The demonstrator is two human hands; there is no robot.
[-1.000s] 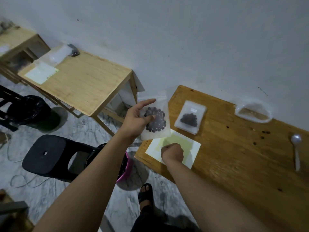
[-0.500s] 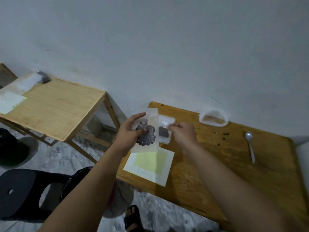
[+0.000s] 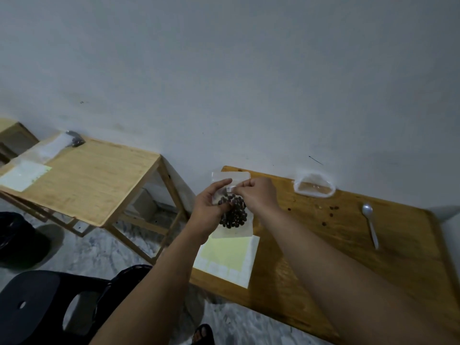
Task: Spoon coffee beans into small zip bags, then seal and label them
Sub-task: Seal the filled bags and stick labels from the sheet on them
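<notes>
So, left hand (image 3: pixel 209 207): raised, back toward us, one digit stretched along the bag's top, the rest curled round its left edge. Firm hold, bag upright.
zip bag (image 3: pixel 235 220): in the air btwn both hands, beans bunched in its lower half. Zip strip looks closed, but we can't be sure.
sticker (image 3: pixel 230 188): small, white, on the bag's upper front, just under the zip & above the beans. To do this well, we judge: keep the film taut w/ the left hand, lay one edge first, then rub flat. Stay off the lumpy bean area.
right hand (image 3: pixel 258 195): knuckles up, fingers bent, tips pinching the sticker against the bag.
label sheet (image 3: pixel 229 255): flat on the table (image 3: pixel 298 257), directly below the hands.
open bean pouch (image 3: pixel 314 188): to the right of the right hand, by the wall.
spoon (image 3: pixel 371 225): further right again, well apart from both hands, idle.
</notes>
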